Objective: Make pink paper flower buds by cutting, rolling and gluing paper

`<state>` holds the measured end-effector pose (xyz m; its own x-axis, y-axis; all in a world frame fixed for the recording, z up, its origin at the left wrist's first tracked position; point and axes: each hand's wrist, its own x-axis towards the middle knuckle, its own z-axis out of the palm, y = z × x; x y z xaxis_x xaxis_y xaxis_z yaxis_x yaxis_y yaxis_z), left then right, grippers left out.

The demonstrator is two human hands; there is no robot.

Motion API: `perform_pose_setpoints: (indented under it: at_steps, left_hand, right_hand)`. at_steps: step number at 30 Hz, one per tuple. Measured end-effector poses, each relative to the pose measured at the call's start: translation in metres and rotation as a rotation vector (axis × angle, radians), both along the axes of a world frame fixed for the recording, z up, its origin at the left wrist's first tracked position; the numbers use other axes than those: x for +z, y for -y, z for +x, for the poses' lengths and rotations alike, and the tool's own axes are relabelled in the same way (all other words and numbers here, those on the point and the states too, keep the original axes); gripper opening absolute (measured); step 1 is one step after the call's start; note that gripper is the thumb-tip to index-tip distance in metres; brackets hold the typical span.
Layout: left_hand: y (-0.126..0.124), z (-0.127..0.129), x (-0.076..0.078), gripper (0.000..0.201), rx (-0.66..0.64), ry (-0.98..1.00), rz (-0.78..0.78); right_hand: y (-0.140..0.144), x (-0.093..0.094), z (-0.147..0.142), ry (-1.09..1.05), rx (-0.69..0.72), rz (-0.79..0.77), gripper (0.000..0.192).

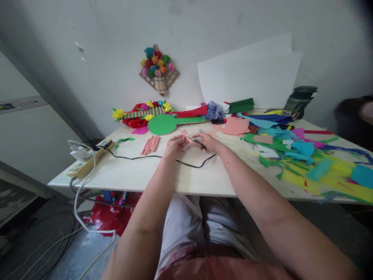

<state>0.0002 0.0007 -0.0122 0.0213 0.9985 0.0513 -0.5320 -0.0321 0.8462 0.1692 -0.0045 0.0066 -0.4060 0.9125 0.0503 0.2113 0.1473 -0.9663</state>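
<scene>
My left hand [177,145] is closed, its fingers pinching a small piece of pink paper [190,140] just over the table. In my right hand [209,141] is a pair of scissors [192,138], with silver blades slanting toward the left hand and a dark handle low in the grip. The blades lie across the pink paper; whether they are parted is too small to tell. Left of my hands, several pink rolled paper sticks [150,145] lie side by side. Behind them rests a green round paddle-shaped piece [162,124]. A black cord [201,167] runs in front of my hands.
Coloured paper scraps [303,155] cover the table's right side. Pink sheets [236,126] and tangled purple yarn [215,111] lie behind. At the left edge sits a power strip [90,159] with cables. A dark bottle [300,102] stands back right; a flower craft [159,70] hangs on the wall.
</scene>
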Motion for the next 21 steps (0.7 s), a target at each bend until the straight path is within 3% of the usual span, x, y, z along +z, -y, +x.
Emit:
perform_pose_setpoints:
  at_steps: [21]
  left_hand:
    - [-0.001,-0.0011,-0.0009,0.009,-0.005,0.006,0.005]
  right_hand:
    - [-0.0034,-0.0016,-0.0033,-0.048,-0.004,0.008,0.031]
